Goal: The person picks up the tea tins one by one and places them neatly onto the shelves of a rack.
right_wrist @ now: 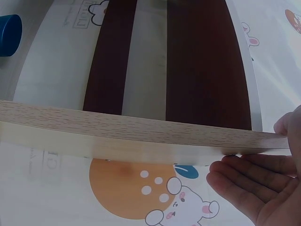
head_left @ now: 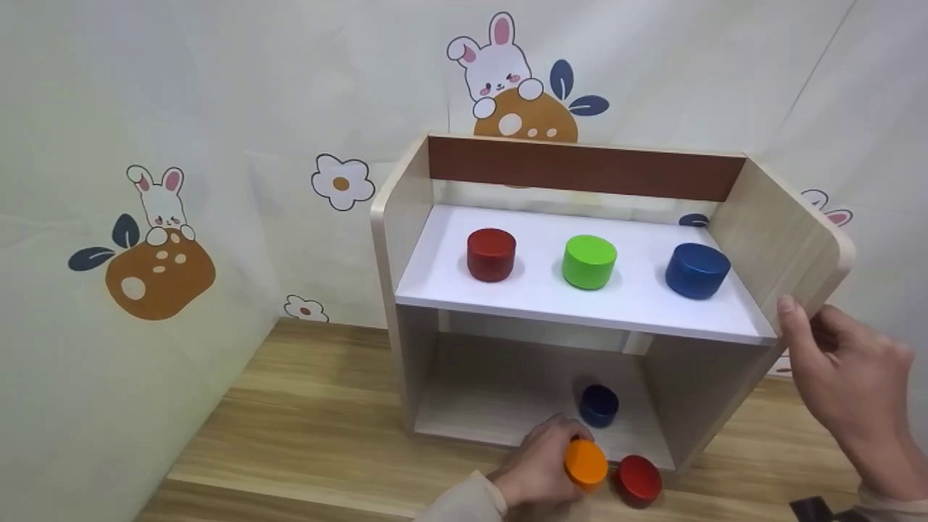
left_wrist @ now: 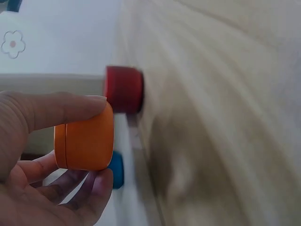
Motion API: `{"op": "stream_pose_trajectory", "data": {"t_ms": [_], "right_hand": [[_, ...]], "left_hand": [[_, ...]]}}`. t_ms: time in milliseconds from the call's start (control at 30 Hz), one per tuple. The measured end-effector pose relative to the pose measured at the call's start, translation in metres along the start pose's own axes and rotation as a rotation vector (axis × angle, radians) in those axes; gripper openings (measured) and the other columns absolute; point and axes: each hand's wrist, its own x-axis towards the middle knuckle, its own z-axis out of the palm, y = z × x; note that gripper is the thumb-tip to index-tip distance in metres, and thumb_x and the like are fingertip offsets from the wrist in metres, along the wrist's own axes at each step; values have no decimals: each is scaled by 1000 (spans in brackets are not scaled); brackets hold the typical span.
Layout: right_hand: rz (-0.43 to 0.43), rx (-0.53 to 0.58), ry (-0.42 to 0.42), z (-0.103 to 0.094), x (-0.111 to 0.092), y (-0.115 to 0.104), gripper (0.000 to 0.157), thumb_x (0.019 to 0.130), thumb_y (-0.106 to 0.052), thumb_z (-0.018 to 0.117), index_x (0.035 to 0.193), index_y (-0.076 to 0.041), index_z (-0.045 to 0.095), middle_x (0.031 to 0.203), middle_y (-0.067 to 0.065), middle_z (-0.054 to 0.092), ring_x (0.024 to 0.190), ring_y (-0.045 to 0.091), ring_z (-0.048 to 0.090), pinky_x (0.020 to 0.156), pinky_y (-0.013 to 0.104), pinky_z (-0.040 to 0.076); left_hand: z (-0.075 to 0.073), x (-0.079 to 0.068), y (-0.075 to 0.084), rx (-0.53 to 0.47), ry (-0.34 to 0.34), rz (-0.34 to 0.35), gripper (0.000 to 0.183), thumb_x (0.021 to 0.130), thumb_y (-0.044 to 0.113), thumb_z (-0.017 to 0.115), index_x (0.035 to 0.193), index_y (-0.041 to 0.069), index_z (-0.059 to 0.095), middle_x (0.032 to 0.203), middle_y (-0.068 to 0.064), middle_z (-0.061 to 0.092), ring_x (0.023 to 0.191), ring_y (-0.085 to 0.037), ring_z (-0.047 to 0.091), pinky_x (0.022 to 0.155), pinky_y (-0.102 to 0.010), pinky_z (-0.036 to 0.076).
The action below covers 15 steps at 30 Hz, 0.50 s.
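Observation:
My left hand [head_left: 545, 460] holds an orange round container [head_left: 586, 464] between thumb and fingers, in front of the shelf's lower level. In the left wrist view the orange container [left_wrist: 89, 136] shows a thin seam near one end. Just right of it, a red round container [head_left: 638, 481] stands on the table. A dark blue one [head_left: 599, 406] sits on the lower level, behind my left hand. My right hand [head_left: 852, 373] grips the right side panel of the small wooden shelf [head_left: 779, 239], thumb on the front edge and fingers around the outer side.
On the white upper board [head_left: 536, 304] stand a red container [head_left: 491, 255], a green one [head_left: 589, 262] and a blue one [head_left: 697, 271], spaced apart. The shelf rests on a wood-grain table [head_left: 304, 428], close to a rabbit-print cloth backdrop [head_left: 341, 94].

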Motion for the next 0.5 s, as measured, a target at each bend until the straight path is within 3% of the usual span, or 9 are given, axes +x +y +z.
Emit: {"op": "stream_pose_trajectory", "data": {"t_ms": [200, 233, 300, 367, 400, 433, 467, 500], "right_hand": [[39, -20, -30, -1, -1, -1, 37, 98, -22, 63, 95, 13, 73, 86, 34, 69, 69, -35, 33, 53, 1, 30], [40, -24, -33, -1, -1, -2, 37, 98, -22, 63, 96, 13, 72, 87, 34, 69, 68, -29, 44, 54, 1, 29], [49, -31, -37, -1, -1, -2, 37, 98, -23, 63, 97, 13, 72, 88, 35, 69, 68, -28, 45, 55, 0, 29], [50, -33, -43, -1, -1, -3, 38, 99, -22, 62, 99, 14, 72, 90, 35, 68, 68, -7, 64, 56, -1, 29], [51, -32, -43, -1, 0, -3, 37, 99, -22, 62, 99, 14, 72, 90, 35, 68, 68, -6, 65, 56, -1, 29], [54, -33, -45, -1, 0, -4, 37, 99, -22, 62, 99, 14, 72, 90, 35, 68, 67, -5, 65, 55, -1, 29], [58, -31, -48, -1, 0, -4, 38, 99, -23, 62, 99, 14, 72, 91, 35, 68, 66, -16, 57, 55, 0, 29], [58, -29, -49, -1, 0, -4, 37, 99, -22, 62, 99, 14, 72, 91, 35, 68, 66, -17, 57, 55, 0, 29]], "left_hand": [[-22, 5, -4, 2, 54, -15, 56, 64, 5, 90, 115, 11, 67, 105, 5, 64, 95, -7, 58, 90, -28, 48], [-25, 6, -5, 4, 64, -16, 55, 64, 5, 89, 115, 10, 67, 104, 4, 65, 95, -8, 58, 90, -29, 48], [-32, 10, -7, -2, 78, -12, 53, 65, 5, 89, 114, 8, 67, 103, 2, 66, 94, -9, 59, 90, -30, 49], [-38, 14, -10, -12, 89, -12, 54, 65, 4, 89, 114, 8, 66, 103, 1, 65, 93, -11, 59, 90, -32, 49], [-41, 16, -12, -17, 94, -10, 55, 65, 3, 89, 114, 8, 66, 104, 1, 65, 94, -12, 59, 90, -32, 50], [-43, 18, -15, -24, 99, -8, 56, 64, 2, 88, 115, 7, 65, 105, 1, 64, 94, -13, 59, 91, -33, 50], [-45, 20, -17, -26, 110, -3, 56, 64, 2, 88, 115, 7, 65, 105, 0, 64, 94, -13, 59, 91, -33, 50], [-47, 21, -19, -24, 122, -1, 56, 64, 2, 88, 115, 7, 65, 105, 0, 63, 94, -14, 60, 91, -33, 50]]}}
